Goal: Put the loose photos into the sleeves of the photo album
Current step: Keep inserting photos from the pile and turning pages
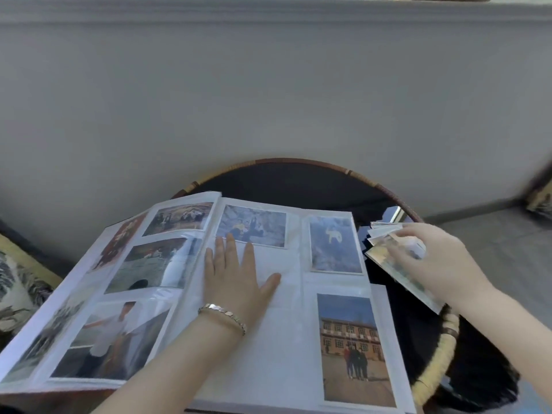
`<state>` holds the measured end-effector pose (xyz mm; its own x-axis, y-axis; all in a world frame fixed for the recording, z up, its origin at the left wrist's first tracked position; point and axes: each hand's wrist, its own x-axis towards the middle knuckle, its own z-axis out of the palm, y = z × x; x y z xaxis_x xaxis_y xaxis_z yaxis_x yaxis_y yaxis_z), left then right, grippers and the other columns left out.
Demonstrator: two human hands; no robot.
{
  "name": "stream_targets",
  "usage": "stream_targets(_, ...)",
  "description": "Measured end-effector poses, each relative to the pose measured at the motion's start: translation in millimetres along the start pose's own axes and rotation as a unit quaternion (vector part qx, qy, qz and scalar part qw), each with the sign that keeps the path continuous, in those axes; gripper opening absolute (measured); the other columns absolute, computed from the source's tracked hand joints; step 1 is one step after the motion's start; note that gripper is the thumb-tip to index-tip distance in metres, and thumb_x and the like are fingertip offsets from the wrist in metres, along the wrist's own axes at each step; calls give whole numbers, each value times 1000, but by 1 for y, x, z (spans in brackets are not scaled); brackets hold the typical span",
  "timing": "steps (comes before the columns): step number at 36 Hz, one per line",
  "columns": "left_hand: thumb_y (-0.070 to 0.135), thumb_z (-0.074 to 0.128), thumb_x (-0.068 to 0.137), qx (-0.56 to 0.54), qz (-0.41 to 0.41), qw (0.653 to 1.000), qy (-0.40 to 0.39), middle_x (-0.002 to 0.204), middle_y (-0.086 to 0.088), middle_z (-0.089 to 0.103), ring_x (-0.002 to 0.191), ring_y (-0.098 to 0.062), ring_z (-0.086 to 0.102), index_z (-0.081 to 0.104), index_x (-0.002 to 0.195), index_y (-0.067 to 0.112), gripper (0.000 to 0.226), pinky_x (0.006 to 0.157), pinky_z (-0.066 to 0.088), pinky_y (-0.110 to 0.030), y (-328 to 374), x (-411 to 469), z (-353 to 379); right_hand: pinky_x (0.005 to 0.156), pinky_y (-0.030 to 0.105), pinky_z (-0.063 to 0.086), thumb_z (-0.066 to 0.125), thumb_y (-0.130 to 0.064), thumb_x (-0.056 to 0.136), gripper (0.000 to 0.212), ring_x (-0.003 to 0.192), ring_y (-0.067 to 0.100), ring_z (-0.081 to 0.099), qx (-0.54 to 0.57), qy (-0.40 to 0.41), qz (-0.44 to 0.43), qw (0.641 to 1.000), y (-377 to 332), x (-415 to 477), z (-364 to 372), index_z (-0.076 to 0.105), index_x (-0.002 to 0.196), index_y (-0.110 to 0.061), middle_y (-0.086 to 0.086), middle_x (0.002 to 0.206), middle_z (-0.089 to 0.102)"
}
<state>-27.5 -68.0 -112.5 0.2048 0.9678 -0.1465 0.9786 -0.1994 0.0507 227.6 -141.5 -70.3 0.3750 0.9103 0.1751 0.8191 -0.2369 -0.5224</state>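
The right hand [442,258] grips the loose photos [391,265] and covers most of them, so I can't count them. The left hand [236,276] lies flat over the middle of the right page of the album [268,354], hiding what is under it. The album's near edge and left corner run off my view, both forearms are cut off at its edges, the table [298,183] is mostly buried beneath the album, and every print is too blurred for me to make out, as is the cushion [542,198] at the far right.
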Motion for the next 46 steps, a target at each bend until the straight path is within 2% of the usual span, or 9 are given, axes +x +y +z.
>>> stream_targets(6, 57, 22, 94, -10, 11, 1000, -3, 156, -11, -18, 142, -27, -21, 2, 150, 22, 68, 114, -12, -39, 1, -3, -2, 97, 30, 36, 55, -45, 87, 29, 86, 16, 50, -267, -123, -20, 956, 41, -34, 1, 54, 104, -22, -7, 92, 54)
stream_targets(11, 54, 24, 95, -29, 19, 999, 0, 156, -10, -17, 143, -25, -19, 4, 150, 22, 66, 115, -11, -37, 1, -5, -3, 45, 30, 47, 86, -3, 47, 31, 44, 25, 53, -293, 17, -143, 945, 63, -39, 21, 56, 55, -9, 5, 51, 53)
stream_targets(18, 50, 27, 96, -45, 35, 998, -7, 157, -9, -13, 144, -24, -16, 9, 149, 23, 62, 115, -10, -36, 3, -10, -4, 53, 26, 47, 89, -28, 56, 32, 54, 18, 59, -306, -57, -139, 940, 72, -38, 20, 62, 64, -13, -2, 60, 59)
stream_targets(21, 53, 28, 95, -50, 39, 998, -15, 157, -8, -13, 143, -23, -18, 9, 149, 23, 66, 115, -10, -36, 3, -13, -3, 67, 29, 45, 59, -22, 91, 10, 77, 23, 61, -240, -66, -55, 967, 61, -39, 6, 66, 90, -14, 2, 82, 65)
stream_targets(24, 66, 32, 87, -58, 47, 997, -32, 157, -6, -14, 143, -21, -18, 6, 149, 23, 80, 115, -11, -36, 5, -20, -4, 87, 36, 48, 62, 4, 83, 20, 97, 34, 64, -91, 72, -52, 992, 52, -43, 7, 71, 99, -3, 19, 104, 68)
stream_targets(30, 75, 32, 81, -47, 57, 997, -20, 158, -2, -7, 145, -19, -12, 9, 149, 23, 89, 116, -7, -38, 15, -37, -1, 110, 29, 23, 57, -4, 89, 35, 144, 18, 15, 195, 56, -30, 979, -2, -58, 17, 67, 93, -38, 4, 153, 21)
stream_targets(37, 77, 41, 76, -60, 30, 996, 66, 132, -4, 41, 128, -24, 33, 44, 122, 18, 75, 109, 26, -38, 28, -28, 1, 108, 17, 17, 49, 1, 91, 46, 140, 14, 21, 201, -23, 33, 979, -19, -63, 36, 65, 79, -40, -3, 148, 29)
stream_targets(40, 75, 42, 77, -70, 24, 996, 40, 143, -7, 31, 137, -27, 22, 43, 126, 15, 77, 114, 17, -41, 33, -21, 3, 82, -5, 30, 45, 7, 88, 43, 110, 7, 49, 206, -52, 50, 976, -16, -66, 36, 68, 94, -29, -10, 112, 58)
stream_targets(46, 62, 30, 91, -77, 33, 996, 9, 158, -5, -3, 144, -21, -13, 39, 131, 21, 58, 115, -9, -39, 35, -19, 7, 62, 8, 47, 49, 2, 90, 29, 80, 0, 58, 330, -40, 142, 932, -12, -67, 26, 70, 98, -15, -16, 94, 63)
